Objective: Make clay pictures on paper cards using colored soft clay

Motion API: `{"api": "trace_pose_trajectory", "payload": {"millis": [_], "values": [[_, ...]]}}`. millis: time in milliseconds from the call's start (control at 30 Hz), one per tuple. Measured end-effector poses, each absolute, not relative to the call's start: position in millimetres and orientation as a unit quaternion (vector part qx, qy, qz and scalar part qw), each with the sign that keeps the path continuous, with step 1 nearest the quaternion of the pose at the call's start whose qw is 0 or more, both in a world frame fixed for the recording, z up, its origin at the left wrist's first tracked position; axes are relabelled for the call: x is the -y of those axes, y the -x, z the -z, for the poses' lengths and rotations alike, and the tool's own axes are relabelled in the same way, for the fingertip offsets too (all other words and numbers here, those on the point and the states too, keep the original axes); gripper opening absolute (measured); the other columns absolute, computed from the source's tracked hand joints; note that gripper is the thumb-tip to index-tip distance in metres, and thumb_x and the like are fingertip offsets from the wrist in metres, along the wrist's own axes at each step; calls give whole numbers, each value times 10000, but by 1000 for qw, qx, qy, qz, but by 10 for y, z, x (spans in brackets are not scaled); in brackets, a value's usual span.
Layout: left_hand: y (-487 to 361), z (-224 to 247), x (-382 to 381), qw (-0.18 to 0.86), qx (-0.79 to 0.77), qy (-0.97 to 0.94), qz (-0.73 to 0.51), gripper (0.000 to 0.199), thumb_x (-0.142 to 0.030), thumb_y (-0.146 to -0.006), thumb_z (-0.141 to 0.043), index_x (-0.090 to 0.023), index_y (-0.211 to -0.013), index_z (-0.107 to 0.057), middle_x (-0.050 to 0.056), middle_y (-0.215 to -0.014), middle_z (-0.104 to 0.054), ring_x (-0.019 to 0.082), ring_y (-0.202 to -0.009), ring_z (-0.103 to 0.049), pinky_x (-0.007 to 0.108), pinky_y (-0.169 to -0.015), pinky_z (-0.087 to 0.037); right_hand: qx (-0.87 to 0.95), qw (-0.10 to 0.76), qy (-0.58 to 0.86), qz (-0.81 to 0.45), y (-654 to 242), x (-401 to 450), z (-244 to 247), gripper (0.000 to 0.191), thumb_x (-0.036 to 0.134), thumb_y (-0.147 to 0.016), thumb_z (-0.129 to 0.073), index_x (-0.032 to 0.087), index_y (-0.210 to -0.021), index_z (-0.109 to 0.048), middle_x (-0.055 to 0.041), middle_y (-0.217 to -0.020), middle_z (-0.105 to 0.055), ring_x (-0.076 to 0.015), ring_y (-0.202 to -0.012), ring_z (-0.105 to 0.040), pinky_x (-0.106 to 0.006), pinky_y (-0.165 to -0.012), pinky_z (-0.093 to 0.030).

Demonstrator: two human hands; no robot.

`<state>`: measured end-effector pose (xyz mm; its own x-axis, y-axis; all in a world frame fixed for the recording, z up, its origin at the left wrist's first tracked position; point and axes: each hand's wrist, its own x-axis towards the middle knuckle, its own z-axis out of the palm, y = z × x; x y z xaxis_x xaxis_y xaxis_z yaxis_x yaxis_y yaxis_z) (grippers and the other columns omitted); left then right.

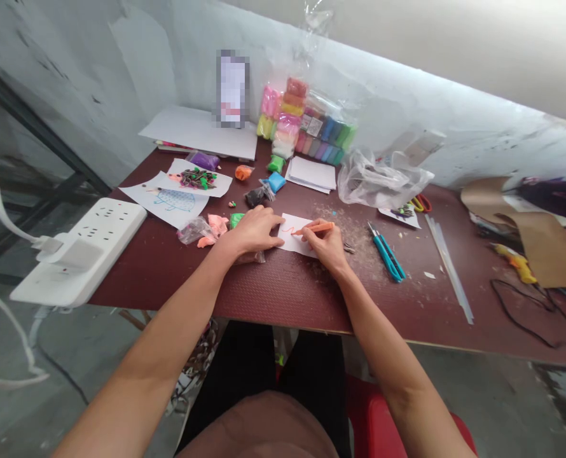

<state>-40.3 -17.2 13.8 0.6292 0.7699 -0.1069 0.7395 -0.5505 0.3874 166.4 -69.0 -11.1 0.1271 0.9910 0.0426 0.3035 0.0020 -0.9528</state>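
Note:
An orange marker (pixel 322 227) is gripped in my right hand (pixel 329 247), its tip on a small white sheet of paper (pixel 289 242). A short wavy orange line shows on that sheet. My left hand (pixel 255 230) lies over the sheet's left edge, thumb and fingers apart, steadying it. Beside the left hand are a green clay packet (pixel 236 220), partly hidden, and peach-coloured clay (pixel 216 226) in an opened clear wrapper. Black clay (pixel 255 196) and a blue clay packet (pixel 276 183) sit just beyond.
Teal snips (pixel 388 256) and clear glue sticks (pixel 449 267) lie right, before a yellow glue gun (pixel 516 262) with a black cord. A white power strip (pixel 85 251) stands at left. Bagged colored clay (pixel 290 117), blank paper (pixel 311 173) and a fish drawing (pixel 175 201) are farther back.

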Motion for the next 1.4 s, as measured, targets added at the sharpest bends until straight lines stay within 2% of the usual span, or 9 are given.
{"api": "trace_pose_trajectory", "payload": {"millis": [200,500,967,1233,1400], "values": [[413,-103,156,204,-426,-880,-49,489,-412,-888,-684,-218,-1337,-713,112,-1167,-686,313,-1126,-564,398,-985,-452,545,448,592,-390,-1669,717,86,181,367,-755,-714,198,-693,-726,-51,-708,-722,-154,-605,-610,-272,-520,-492],[410,-74,137,201,-423,-882,-48,497,-419,-890,-688,-210,-1340,-722,119,-1173,-685,319,-1132,-570,393,-968,-449,556,434,606,-368,-1794,804,21,185,350,-734,-652,183,-683,-712,-21,-646,-663,-109,-495,-511,-253,-474,-413],[417,-131,150,209,-428,-878,-42,517,-391,-881,-707,-214,-1367,-706,109,-1155,-691,313,-1121,-581,389,-954,-455,509,427,685,-299,-2032,808,-45,156,322,-703,-593,199,-616,-632,-5,-556,-615,-130,-494,-513,-268,-508,-383],[408,-97,139,203,-429,-879,-40,508,-394,-876,-704,-204,-1348,-717,116,-1154,-688,316,-1124,-579,392,-962,-455,484,470,697,-243,-2037,811,-2,99,296,-686,-596,214,-635,-613,21,-557,-585,-125,-522,-497,-263,-525,-375],[409,-85,142,207,-430,-878,-50,499,-400,-873,-699,-225,-1340,-717,110,-1175,-694,322,-1135,-581,406,-977,-463,498,493,653,-288,-1923,820,-21,114,323,-728,-641,214,-697,-624,14,-602,-625,-118,-514,-524,-266,-517,-436]]}}
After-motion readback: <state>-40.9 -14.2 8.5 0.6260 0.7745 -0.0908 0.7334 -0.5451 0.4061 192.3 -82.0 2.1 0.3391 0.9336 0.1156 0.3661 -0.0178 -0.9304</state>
